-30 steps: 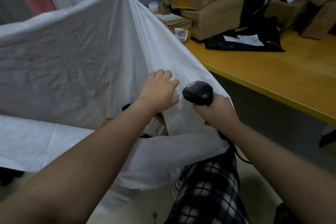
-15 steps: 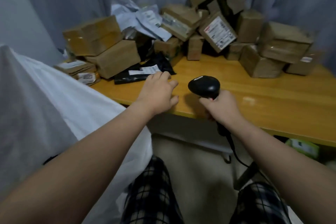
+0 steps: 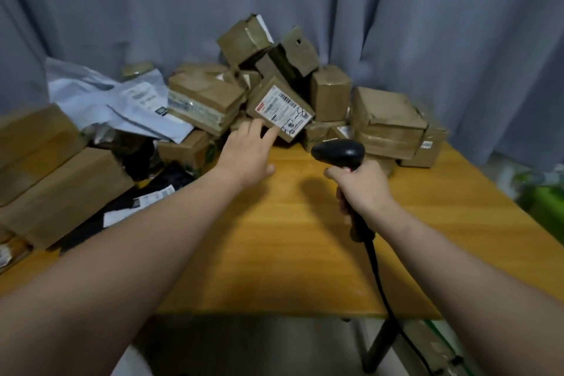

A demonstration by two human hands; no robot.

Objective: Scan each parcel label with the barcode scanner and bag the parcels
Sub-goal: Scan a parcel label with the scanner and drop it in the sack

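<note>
The right hand (image 3: 363, 189) grips the barcode scanner (image 3: 338, 152) by its handle. Further out, the left hand (image 3: 247, 156) — fingers spread, holding nothing — reaches for the labelled box (image 3: 280, 108) tilted against the parcel pile (image 3: 387, 119). It is probably light, stiff cardboard, best gripped across its sides.

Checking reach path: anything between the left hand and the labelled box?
Nothing visible. The left hand is at the lower edge of the labelled box; contact unclear. The scanner, held by the right hand, is off to the right of that path.
</note>
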